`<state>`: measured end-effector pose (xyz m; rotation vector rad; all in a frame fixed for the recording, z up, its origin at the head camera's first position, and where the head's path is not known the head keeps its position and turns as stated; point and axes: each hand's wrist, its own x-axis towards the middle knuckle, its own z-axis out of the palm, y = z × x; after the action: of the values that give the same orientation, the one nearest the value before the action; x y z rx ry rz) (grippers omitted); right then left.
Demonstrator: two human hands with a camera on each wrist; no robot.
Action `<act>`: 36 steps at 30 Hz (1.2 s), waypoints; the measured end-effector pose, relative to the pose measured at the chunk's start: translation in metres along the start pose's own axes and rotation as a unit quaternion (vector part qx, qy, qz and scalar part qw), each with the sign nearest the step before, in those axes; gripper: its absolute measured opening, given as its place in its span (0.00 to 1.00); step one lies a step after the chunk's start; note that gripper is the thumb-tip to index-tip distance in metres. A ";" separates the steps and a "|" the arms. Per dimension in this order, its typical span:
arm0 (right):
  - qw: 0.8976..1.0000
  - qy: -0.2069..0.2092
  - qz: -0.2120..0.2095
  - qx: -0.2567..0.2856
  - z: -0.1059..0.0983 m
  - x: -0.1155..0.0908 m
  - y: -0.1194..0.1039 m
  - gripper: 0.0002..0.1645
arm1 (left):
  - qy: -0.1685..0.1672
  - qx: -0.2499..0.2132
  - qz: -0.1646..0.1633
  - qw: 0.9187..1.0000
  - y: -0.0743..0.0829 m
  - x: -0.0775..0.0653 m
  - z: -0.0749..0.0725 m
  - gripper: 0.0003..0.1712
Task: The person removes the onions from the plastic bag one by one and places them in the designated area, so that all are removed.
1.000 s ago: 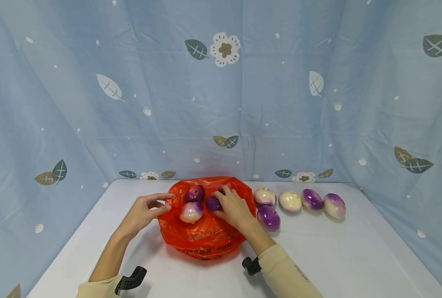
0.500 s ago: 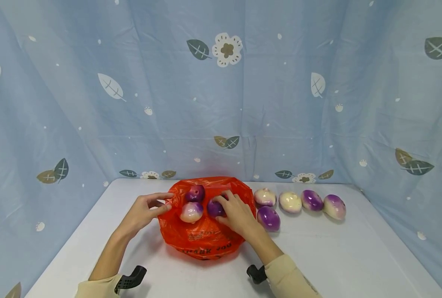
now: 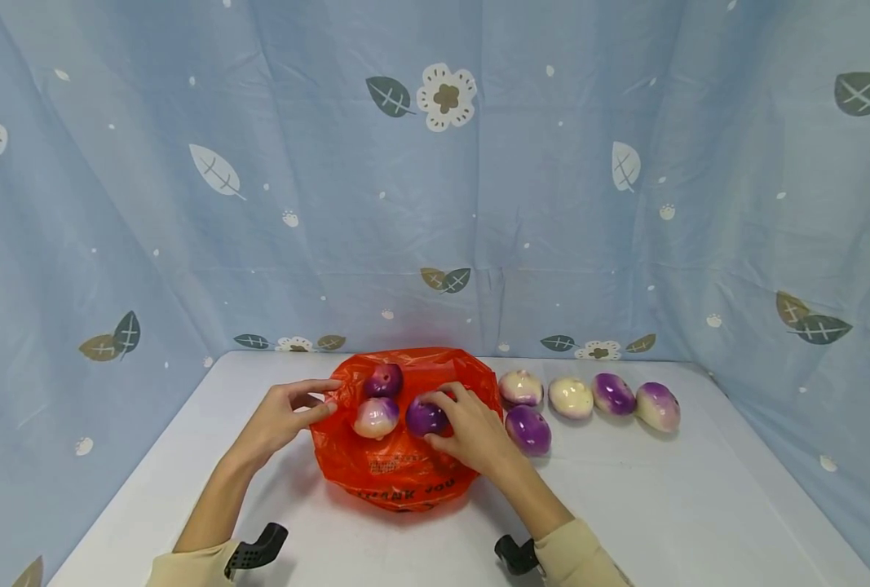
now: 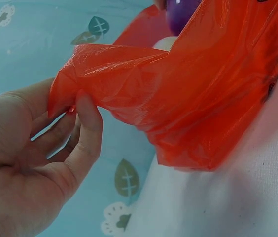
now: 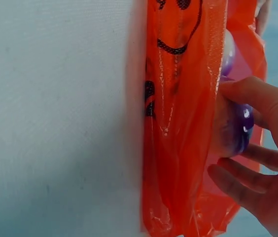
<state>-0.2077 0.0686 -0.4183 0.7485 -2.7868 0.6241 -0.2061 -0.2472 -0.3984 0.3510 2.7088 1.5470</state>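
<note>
As counted in the head view, found three glossy vegetables within the open red bag: a reddish-purple vegetable at the back, a white-and-purple vegetable just in front, and a deep-purple vegetable to the right. Noted the right hand grasping the last between thumb and fingers, not released. Noted the left hand pinching the bag's rim. Outside, on the white table, counted five more: a purple vegetable nearest, then, behind, a pale vegetable beside the bag, a cream vegetable, a violet vegetable and a two-tone vegetable. Judged the work part-way: three inside, five outside. Cannot tell the held piece's direction, into the bag or out.
</note>
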 end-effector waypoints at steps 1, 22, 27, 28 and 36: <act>1.000 0.003 0.001 0.001 -0.001 -0.001 0.000 0.32 | 0.000 0.000 0.000 1.000 0.000 0.000 0.000 0.24; 0.997 0.076 -0.009 0.024 -0.044 -0.021 0.007 0.32 | -0.006 -0.008 -0.004 1.000 0.000 0.001 -0.001 0.24; 0.995 0.090 -0.009 0.033 -0.054 -0.027 0.016 0.33 | -0.006 -0.006 -0.005 1.000 0.000 0.002 0.000 0.24; 0.995 0.093 -0.010 0.033 -0.056 -0.028 0.017 0.32 | -0.006 -0.005 -0.005 1.000 0.000 0.002 0.000 0.24; 0.994 0.102 -0.006 0.041 -0.069 -0.040 0.035 0.34 | -0.005 -0.004 -0.007 1.000 0.000 0.002 0.000 0.23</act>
<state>-0.1866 0.1434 -0.3802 0.6743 -2.5827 0.7708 -0.2083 -0.2466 -0.3979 0.3383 2.6904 1.5472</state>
